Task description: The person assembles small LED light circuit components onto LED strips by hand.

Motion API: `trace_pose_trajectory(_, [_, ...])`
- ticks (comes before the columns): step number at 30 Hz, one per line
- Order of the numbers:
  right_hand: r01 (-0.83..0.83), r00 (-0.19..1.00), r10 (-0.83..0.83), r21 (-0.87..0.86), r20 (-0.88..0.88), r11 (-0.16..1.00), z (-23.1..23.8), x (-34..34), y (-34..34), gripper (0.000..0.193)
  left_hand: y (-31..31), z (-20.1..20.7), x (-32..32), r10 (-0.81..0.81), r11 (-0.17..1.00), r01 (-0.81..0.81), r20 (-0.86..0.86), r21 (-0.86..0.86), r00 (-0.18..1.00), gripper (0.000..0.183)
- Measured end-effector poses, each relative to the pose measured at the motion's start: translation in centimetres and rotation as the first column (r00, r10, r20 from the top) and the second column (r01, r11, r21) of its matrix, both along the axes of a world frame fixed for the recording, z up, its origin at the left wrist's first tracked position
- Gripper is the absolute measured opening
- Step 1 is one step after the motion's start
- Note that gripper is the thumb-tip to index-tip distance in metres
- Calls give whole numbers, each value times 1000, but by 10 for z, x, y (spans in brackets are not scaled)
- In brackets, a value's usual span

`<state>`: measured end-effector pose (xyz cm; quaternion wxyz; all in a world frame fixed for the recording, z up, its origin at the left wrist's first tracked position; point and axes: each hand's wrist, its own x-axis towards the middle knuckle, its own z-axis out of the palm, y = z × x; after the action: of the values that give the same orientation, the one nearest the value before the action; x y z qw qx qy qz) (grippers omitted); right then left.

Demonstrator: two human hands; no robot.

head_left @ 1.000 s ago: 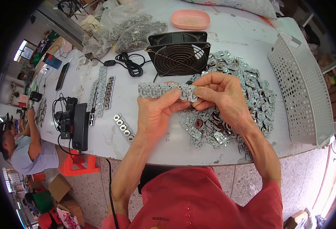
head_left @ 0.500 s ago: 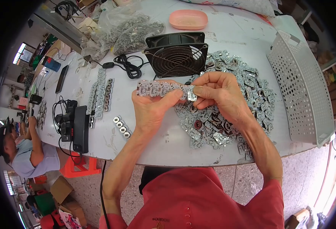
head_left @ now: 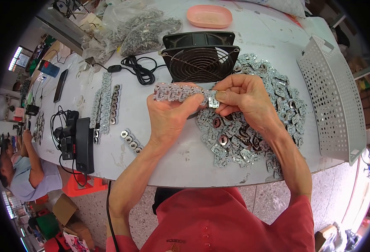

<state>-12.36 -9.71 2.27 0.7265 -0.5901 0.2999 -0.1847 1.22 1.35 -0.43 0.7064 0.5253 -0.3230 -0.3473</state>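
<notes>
My left hand (head_left: 168, 115) grips a row of small square metal parts (head_left: 174, 91) stacked side by side, held level above the white table (head_left: 151, 155). At the row's right end my right hand (head_left: 246, 98) pinches a single square metal part (head_left: 213, 101) against it. Just beneath and to the right of both hands spreads a pile of loose metal parts (head_left: 260, 126), some with round dark centres.
A black fan (head_left: 201, 56) stands behind the hands, a pink tray (head_left: 209, 16) beyond it. A white perforated basket (head_left: 334, 96) is at the right. Finished rows of parts (head_left: 105, 103), a short row (head_left: 131, 140), black cables and a power block (head_left: 82, 143) lie left. Another person (head_left: 25, 172) sits far left.
Both hands have lifted slightly and the row now looks longer to the left; my right hand presses one more part at the row's right end.
</notes>
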Motion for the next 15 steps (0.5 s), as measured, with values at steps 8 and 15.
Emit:
trace_pose_trajectory(8, [20, 999, -22, 31, 47, 999, -1, 0, 2, 15, -1, 3, 2, -29, 1000, 28, -57, -10, 998, 15])
trace_pose_trajectory(15, [25, 997, -26, 16, 67, 1000, 3, -6, 4, 16, 1, 2, 2, -84, 996, 84, -105, -6, 991, 15])
